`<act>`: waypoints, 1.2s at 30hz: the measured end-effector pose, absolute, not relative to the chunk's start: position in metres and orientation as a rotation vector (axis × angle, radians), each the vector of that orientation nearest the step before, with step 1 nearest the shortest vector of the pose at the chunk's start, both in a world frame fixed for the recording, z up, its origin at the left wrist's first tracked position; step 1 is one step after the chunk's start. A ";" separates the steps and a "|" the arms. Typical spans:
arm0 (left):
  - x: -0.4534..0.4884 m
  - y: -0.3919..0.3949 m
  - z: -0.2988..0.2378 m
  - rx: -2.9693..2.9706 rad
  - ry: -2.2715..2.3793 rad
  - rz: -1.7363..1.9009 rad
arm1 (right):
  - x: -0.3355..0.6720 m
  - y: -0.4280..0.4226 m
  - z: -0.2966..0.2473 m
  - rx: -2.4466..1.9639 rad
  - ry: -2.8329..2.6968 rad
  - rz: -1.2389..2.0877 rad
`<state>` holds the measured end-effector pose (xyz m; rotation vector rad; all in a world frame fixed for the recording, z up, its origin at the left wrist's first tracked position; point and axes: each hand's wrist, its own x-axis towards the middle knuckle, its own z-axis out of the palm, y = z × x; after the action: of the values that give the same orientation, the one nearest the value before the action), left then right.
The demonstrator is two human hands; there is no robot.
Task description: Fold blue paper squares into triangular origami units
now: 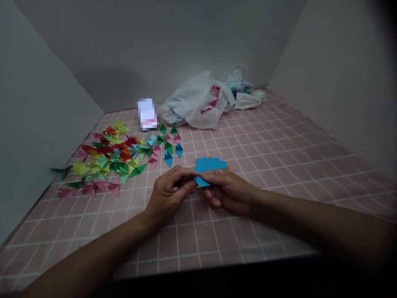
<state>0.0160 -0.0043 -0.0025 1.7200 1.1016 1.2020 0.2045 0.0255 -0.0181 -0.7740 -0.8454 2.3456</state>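
Between my two hands is a small piece of folded blue paper [202, 181]. My left hand [173, 188] pinches its left end with thumb and fingers. On its right, my right hand [228, 190] grips it with the thumb on top and the other fingers curled below. Just behind lies a stack of coloured paper [211, 164], blue on top, with orange and lilac edges peeking out. My fingers hide part of the fold and the near side of the stack.
Many folded paper figures [107, 159] in several colours spread over the left of the pink checked cloth [266, 149]. A lit phone [147, 114] stands behind them. White plastic bags [198, 101] lie against the back wall, and pale walls rise at both sides.
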 end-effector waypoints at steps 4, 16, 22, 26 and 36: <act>0.014 -0.004 0.000 1.824 1.130 1.217 | 0.203 0.023 -0.016 -0.799 -0.927 2.371; 0.013 -0.005 0.001 1.525 1.301 1.092 | 0.206 0.018 -0.012 -0.904 -1.518 1.583; 0.015 -0.005 0.003 1.450 1.290 0.986 | 0.207 0.022 -0.010 -0.885 -1.636 1.405; 0.016 -0.005 0.004 1.419 1.230 1.003 | 0.207 0.020 -0.007 -0.928 -1.619 1.378; 0.017 -0.004 0.005 1.398 1.241 1.011 | 0.206 0.022 -0.010 -0.911 -1.526 1.491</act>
<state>0.0169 -0.0040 0.0050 1.3976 1.2406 1.0108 0.2056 0.0215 -0.0103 -0.9108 -1.5260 1.4914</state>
